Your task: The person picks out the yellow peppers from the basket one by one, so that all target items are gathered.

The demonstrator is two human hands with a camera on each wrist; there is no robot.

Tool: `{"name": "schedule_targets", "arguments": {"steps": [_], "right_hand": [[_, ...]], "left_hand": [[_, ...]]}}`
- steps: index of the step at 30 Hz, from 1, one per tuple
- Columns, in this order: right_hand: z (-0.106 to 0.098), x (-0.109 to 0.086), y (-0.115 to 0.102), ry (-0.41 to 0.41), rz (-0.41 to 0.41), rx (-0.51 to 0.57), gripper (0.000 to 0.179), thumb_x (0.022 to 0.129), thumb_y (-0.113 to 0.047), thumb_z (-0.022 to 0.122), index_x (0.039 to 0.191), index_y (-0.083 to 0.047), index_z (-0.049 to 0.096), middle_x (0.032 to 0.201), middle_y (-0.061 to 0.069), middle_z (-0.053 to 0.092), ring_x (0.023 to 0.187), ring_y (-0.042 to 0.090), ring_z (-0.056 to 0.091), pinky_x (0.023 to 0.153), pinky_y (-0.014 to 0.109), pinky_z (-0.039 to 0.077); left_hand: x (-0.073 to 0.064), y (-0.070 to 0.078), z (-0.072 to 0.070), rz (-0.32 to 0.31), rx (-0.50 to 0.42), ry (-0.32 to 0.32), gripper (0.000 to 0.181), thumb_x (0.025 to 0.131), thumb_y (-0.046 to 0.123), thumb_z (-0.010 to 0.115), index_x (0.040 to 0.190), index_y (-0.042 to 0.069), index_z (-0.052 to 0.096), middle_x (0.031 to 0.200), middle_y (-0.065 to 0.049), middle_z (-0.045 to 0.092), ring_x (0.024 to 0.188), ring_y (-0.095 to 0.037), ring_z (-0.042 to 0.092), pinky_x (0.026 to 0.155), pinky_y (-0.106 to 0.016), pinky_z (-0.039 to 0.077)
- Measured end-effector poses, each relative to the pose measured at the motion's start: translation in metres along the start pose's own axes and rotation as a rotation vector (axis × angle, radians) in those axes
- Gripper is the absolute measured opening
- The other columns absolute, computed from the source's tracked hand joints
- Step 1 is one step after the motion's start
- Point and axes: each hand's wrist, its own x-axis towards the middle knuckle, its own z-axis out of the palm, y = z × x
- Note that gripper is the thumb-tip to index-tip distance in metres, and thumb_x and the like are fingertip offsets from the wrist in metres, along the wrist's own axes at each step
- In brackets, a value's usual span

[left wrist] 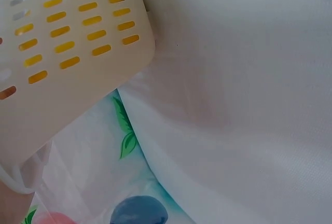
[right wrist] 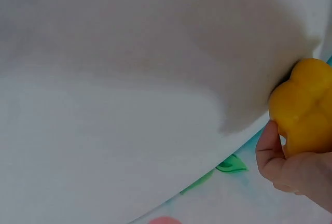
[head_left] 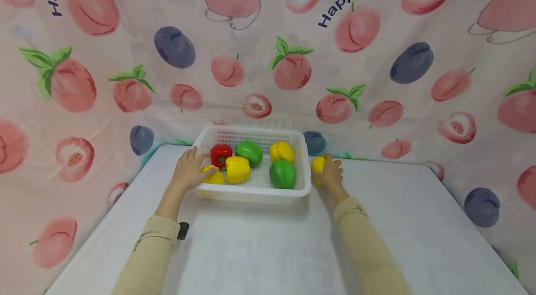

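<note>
A white perforated plastic basket (head_left: pixel 251 191) sits at the back of the table with several bell peppers in it. My left hand (head_left: pixel 190 170) grips its left rim, the thumb reaching inside over a yellow bell pepper (head_left: pixel 215 178). In the left wrist view the slotted basket wall (left wrist: pixel 67 86) is close up, and most of that hand is out of frame. Just outside the basket's right end, my right hand (head_left: pixel 331 174) holds another yellow bell pepper (head_left: pixel 318 164). The right wrist view shows fingers (right wrist: pixel 270 151) on this yellow bell pepper (right wrist: pixel 306 107), low over the white tabletop.
Inside the basket are a red bell pepper (head_left: pixel 220 154), green bell peppers (head_left: pixel 249 152) (head_left: pixel 283 174) and more yellow bell peppers (head_left: pixel 238 169) (head_left: pixel 282 151). The white table (head_left: pixel 259 248) ends at a fruit-print cloth (head_left: pixel 268 76) behind the basket.
</note>
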Motion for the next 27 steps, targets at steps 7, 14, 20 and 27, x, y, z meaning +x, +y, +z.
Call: {"name": "schedule_targets", "arguments": {"steps": [7, 14, 20, 27], "right_hand": [[-0.0021, -0.0025, -0.0051, -0.005, -0.011, -0.01, 0.066, 0.085, -0.031, 0.063, 0.135, -0.009, 0.026, 0.131, 0.033, 0.025, 0.115, 0.051, 0.036, 0.093, 0.064, 0.038], [-0.0016, -0.0049, -0.0022, -0.019, 0.008, -0.019, 0.065, 0.086, -0.031, 0.061, 0.136, -0.01, 0.025, 0.132, 0.032, 0.024, 0.115, 0.05, 0.036, 0.092, 0.063, 0.038], [-0.0006, -0.0014, -0.0017, -0.016, 0.0, -0.038, 0.067, 0.086, -0.033, 0.061, 0.137, -0.011, 0.024, 0.132, 0.031, 0.024, 0.115, 0.05, 0.037, 0.093, 0.062, 0.039], [-0.0025, 0.0009, -0.0014, -0.055, 0.014, -0.066, 0.068, 0.087, -0.035, 0.058, 0.139, -0.01, 0.021, 0.133, 0.032, 0.023, 0.116, 0.05, 0.038, 0.094, 0.062, 0.039]], "left_hand": [[-0.0004, 0.0002, -0.0022, 0.001, -0.009, 0.004, 0.066, 0.09, 0.048, 0.053, 0.14, 0.005, 0.041, 0.152, -0.032, 0.014, 0.138, -0.052, 0.011, 0.112, -0.066, 0.01], [-0.0015, 0.0027, -0.0035, 0.01, -0.017, -0.011, 0.065, 0.091, 0.046, 0.052, 0.14, 0.005, 0.041, 0.152, -0.032, 0.014, 0.138, -0.051, 0.011, 0.112, -0.066, 0.009], [-0.0015, 0.0033, -0.0037, -0.005, -0.04, 0.006, 0.061, 0.092, 0.04, 0.051, 0.14, 0.004, 0.04, 0.152, -0.032, 0.016, 0.139, -0.05, 0.011, 0.113, -0.064, 0.008], [0.0001, 0.0007, -0.0043, 0.0, -0.121, 0.094, 0.052, 0.094, 0.027, 0.05, 0.138, 0.001, 0.042, 0.149, -0.034, 0.023, 0.14, -0.052, 0.007, 0.109, -0.068, 0.016]]}}
